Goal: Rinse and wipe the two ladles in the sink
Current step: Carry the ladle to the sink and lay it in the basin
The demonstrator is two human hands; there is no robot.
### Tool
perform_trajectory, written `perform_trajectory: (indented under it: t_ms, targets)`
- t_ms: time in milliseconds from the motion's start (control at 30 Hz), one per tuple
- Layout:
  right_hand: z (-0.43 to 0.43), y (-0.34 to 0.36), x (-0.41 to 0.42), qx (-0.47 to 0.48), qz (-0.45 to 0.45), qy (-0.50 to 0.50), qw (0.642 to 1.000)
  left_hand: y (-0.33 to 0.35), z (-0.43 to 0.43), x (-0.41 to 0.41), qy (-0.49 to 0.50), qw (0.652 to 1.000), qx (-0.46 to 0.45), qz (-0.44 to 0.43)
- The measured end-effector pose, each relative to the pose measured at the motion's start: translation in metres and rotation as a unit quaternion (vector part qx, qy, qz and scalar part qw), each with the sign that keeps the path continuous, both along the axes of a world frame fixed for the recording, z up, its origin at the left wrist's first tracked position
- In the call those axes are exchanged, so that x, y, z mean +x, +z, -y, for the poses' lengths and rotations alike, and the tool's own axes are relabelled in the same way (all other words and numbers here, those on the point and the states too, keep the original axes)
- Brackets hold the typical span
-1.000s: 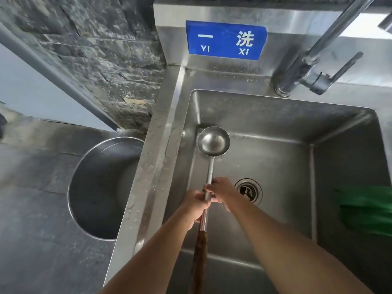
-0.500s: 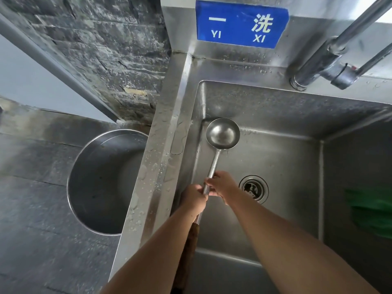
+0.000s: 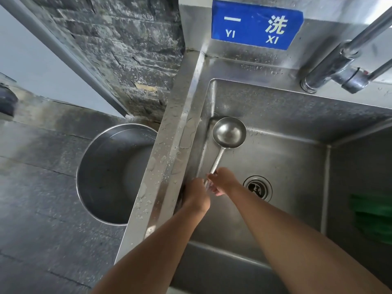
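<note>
A steel ladle (image 3: 229, 132) lies over the left side of the steel sink (image 3: 286, 98), bowl facing up near the far left corner. My left hand (image 3: 196, 195) grips its handle low down, close to the sink's left wall. Just above it, my right hand (image 3: 221, 181) is wrapped around the metal shaft. The lower handle is hidden under my left hand and forearm. Only one ladle is in view.
The drain (image 3: 257, 186) sits right of my hands. A faucet with a lever (image 3: 339, 66) rises at the back right, with no water running. Something green (image 3: 373, 217) lies blurred on the right. A big steel pot (image 3: 110, 175) stands on the floor left of the sink.
The ladle has swung left toward the sink's left wall, and both hands have moved with it. Its brown lower handle is now out of sight behind my left arm.
</note>
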State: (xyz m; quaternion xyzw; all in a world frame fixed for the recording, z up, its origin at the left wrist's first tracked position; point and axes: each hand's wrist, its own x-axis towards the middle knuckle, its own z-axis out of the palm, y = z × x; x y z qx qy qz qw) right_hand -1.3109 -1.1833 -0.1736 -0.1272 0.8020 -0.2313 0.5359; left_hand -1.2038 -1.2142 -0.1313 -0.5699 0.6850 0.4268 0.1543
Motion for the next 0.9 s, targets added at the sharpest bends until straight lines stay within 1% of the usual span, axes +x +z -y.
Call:
perform_trajectory:
  t_ms: [100,200,267,333,433,500,567,667,767,900]
  targets:
    - [-0.013,0.015,0.000,0.013,-0.008,0.066,0.998,0.015,-0.004,0.013,-0.020,1.000,0.014,0.012]
    - [-0.026,0.039,-0.002,0.002,-0.079,0.116,0.990,0.039,-0.003,0.018,-0.081,0.997,0.010,0.012]
    - [-0.034,0.068,0.001,-0.017,-0.123,0.164,0.979,0.068,-0.004,0.020,-0.107,0.994,0.000,-0.002]
    - [-0.038,0.085,0.005,-0.018,-0.140,0.205,0.969,0.081,-0.004,0.020,-0.118,0.993,-0.008,-0.019]
    - [-0.037,0.129,0.020,-0.044,-0.167,0.274,0.946,0.124,-0.006,0.038,-0.103,0.993,-0.054,-0.027]
    - [-0.030,0.156,0.036,-0.083,-0.205,0.328,0.918,0.148,-0.004,0.061,-0.087,0.992,-0.092,-0.023]
    - [-0.023,0.180,0.058,-0.112,-0.250,0.386,0.881,0.165,-0.004,0.092,-0.061,0.990,-0.129,-0.003]
    - [-0.018,0.205,0.107,-0.148,-0.292,0.445,0.834,0.183,-0.018,0.155,0.006,0.989,-0.146,0.022]
    - [-0.019,0.229,0.184,-0.176,-0.301,0.514,0.784,0.203,-0.044,0.235,0.090,0.984,-0.150,0.033]
    - [-0.038,0.257,0.336,-0.207,-0.279,0.636,0.689,0.228,-0.111,0.375,0.214,0.961,-0.167,0.057]
